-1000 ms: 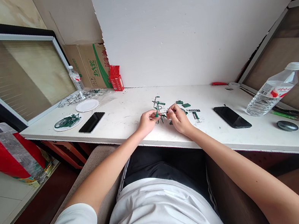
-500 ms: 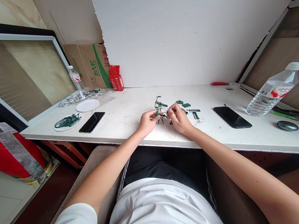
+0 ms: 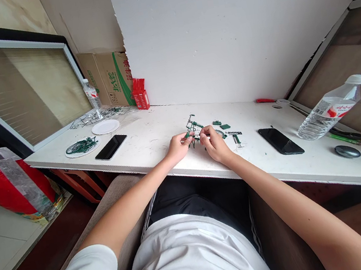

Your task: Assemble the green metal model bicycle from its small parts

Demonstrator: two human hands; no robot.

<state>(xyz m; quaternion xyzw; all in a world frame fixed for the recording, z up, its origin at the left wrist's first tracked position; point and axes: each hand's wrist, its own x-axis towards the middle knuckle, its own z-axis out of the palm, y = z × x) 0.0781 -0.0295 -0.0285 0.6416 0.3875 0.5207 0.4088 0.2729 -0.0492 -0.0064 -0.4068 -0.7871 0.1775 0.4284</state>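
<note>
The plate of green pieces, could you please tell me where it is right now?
In the head view, the plate of green pieces sits at the left of the white table, left of a phone and in front of the other plate.

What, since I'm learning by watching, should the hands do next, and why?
Perhaps hold the left hand steady and bring the right hand slightly closer: the left pinches a small green part, and the right is nearby but apart from the left. What the right holds is too small to tell.
</note>
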